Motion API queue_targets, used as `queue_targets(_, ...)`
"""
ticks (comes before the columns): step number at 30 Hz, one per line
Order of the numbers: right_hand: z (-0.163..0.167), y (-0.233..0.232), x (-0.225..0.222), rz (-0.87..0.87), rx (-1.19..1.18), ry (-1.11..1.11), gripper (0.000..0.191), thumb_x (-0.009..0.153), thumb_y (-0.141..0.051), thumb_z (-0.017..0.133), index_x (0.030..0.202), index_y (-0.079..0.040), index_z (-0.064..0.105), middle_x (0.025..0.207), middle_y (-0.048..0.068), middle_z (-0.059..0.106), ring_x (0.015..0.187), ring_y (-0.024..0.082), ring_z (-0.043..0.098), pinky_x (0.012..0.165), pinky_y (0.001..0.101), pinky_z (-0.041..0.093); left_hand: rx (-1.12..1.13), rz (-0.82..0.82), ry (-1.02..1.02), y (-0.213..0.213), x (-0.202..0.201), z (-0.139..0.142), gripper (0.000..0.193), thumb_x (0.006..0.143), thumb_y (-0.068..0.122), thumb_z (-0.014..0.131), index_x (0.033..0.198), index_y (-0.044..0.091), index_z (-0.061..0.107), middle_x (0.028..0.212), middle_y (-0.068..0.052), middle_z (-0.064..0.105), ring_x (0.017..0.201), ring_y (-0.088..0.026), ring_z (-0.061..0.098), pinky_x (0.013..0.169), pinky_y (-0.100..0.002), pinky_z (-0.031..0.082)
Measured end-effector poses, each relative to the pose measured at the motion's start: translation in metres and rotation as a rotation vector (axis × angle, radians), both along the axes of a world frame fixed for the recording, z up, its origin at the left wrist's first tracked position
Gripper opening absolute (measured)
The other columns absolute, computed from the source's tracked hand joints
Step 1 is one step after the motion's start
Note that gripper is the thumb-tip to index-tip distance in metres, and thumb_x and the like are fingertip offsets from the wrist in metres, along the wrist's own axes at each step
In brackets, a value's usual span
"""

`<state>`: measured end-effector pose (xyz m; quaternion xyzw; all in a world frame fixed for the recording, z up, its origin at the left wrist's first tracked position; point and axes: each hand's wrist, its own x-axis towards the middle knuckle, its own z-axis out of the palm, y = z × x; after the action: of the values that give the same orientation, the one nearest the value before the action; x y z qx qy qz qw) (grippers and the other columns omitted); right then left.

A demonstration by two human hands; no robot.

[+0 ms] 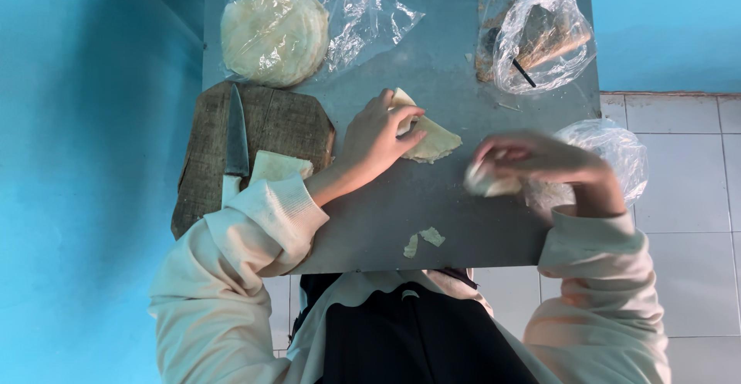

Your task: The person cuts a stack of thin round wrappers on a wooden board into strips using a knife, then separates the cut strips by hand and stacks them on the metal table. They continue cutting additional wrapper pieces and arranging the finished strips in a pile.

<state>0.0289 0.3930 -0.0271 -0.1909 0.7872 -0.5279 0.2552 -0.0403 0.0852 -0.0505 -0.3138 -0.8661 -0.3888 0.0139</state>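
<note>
Two hands — left hand (376,138) pressing folded wrapper (427,132) (right hand (540,160) blurred).

A small grey table (432,206) is seen in the middle of the frame, set against a blue wall over a white tiled floor (687,168). At its upper left, a stack of round flat wrappers (274,35) is laid on clear plastic. A worn wooden cutting board (278,121) is placed at the left edge, overhanging it. A folded wrapper (434,138) is found at the centre. At the upper right a crumpled clear bag (540,40) is set, and another clear bag (617,152) at the right edge. Two small dough scraps (423,240) are left near the lower edge.
</note>
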Motion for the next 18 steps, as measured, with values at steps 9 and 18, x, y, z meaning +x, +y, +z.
queue_targets(9, -0.011, 0.0, -0.026, -0.624, 0.21, 0.245, 0.027, 0.099, 0.0, 0.06, 0.125, -0.003, 0.066, 0.107, 0.005, 0.073, 0.093, 0.012, 0.072, 0.081, 0.0287, 0.058, 0.01, -0.015, -0.059, -0.001, -0.001, 0.005, 0.022, 0.093, 0.029, 0.073, 0.11, 0.016, 0.076, 0.106, -0.008, 0.059, 0.099, -0.027, 0.065, 0.081, -0.041, 0.054)
queue_targets(18, 0.021, -0.003, -0.018, -0.126, 0.195, -0.054, 0.023, 0.094, -0.009, 0.065, 0.116, -0.007, 0.071, 0.101, 0.002, 0.076, 0.09, 0.009, 0.066, 0.08, 0.028, 0.054, 0.033, -0.038, -0.094, -0.001, -0.002, 0.008, 0.021, 0.095, 0.028, 0.071, 0.111, 0.016, 0.076, 0.105, -0.008, 0.06, 0.097, -0.026, 0.066, 0.082, -0.04, 0.054)
